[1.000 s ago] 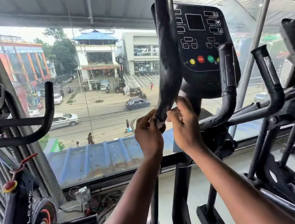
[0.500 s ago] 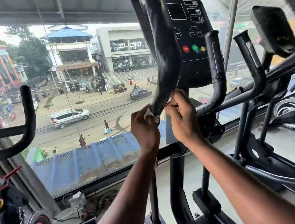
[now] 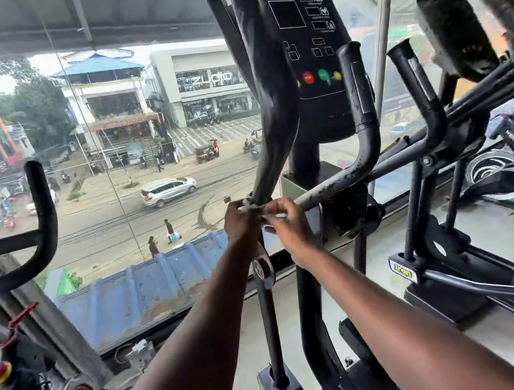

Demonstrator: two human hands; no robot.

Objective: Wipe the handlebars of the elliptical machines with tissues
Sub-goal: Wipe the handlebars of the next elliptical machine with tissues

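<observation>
— Tissue (image 3: 248,205)? Where is it?

— Centre of the frame, white and crumpled, wrapped at the lower end of the tall moving handlebar (image 3: 271,93) where the padded grip narrows. Only small scraps of it show; my fingers cover most of it.

— Which hand has it?

— Both. My left hand (image 3: 242,225) has its fingers curled round the bar with the tissue pinched against it. My right hand (image 3: 286,223) sits just beside it, thumb and forefinger pinching a strip of white that runs between the two hands. The other right fingers are bent, but I cannot tell whether they touch the bar.

— And the top of that handlebar?

— Cut off by the upper edge of the frame. A second curved bar behind it is half hidden.

— What else is around?

— The console (image 3: 313,64) right of centre, black, with a red, a green and a yellow button; its labels are too small to read. A short fixed handle (image 3: 360,104) rises in front of it. Another elliptical (image 3: 430,124) fills the right side, its own screen dark and blurred. At the left edge a spin bike's handle (image 3: 42,218) curves up, its frame cut off at the lower left. Through the window (image 3: 159,258), in the upper left, a street with a silver car (image 3: 168,190).
</observation>
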